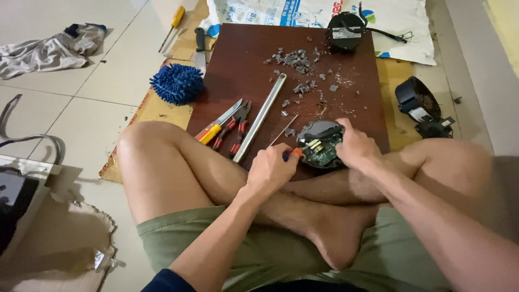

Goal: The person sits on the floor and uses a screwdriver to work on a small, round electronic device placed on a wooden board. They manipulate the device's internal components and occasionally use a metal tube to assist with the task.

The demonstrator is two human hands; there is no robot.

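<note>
Low in the middle of the frame, the left hand (273, 167) is clenched around a small tool with an orange and blue handle (292, 153), its tip pointing at a round black device (319, 143) whose open top shows a green circuit board. The right hand (354, 147) rests just right of that device, its fingers (340, 127) curled over the rim and grasping it. The device sits at the lower edge of a dark brown board (243, 59) that lies on the floor in front of the person's crossed legs.

On the board, left of the hands, lie red-handled pliers (235, 130), a yellow-handled cutter (216, 127) and a long metal bar (260, 118) running diagonally. Grey broken fragments (296, 58) are scattered across the upper middle of the board. A second round black unit (345, 30) with a cable stands at the board's top right corner. A blue fluffy duster (177, 83) lies just beyond the board's left edge, and a yellow-handled screwdriver (174, 24) sits on the tiled floor near the top. Further black housing parts (419, 105) lie at the right of the frame.
</note>
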